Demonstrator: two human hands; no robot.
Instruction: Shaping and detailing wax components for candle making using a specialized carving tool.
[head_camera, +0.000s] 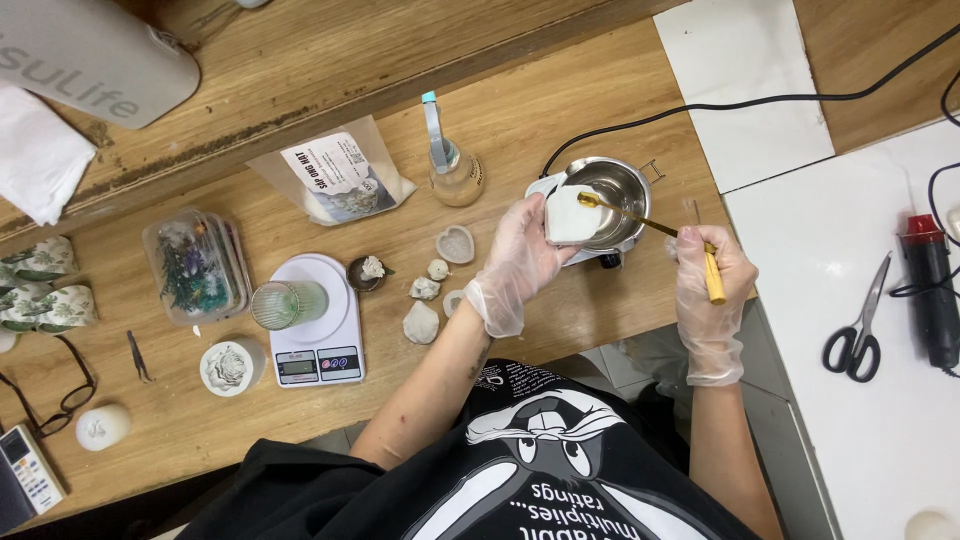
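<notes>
White block (572, 215) held over metal pot (610, 187), left hand (515, 262) clamped around it. Right hand (708, 270) pinches gold spoon (650, 225), bowl end touching block. Both hands gloved. Scale (315, 325) with green glass (287, 304) well left; scissors (858, 325) on white surface, right.

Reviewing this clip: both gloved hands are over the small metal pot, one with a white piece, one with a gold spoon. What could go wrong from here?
1. The left hand holds the white piece right at the metal pot; if the pot is hot, the thin glove may suffer.
2. The spoon in the right hand could drip onto the wooden table.
3. The black cord trails nearby; a snag might tip the pot.
</notes>
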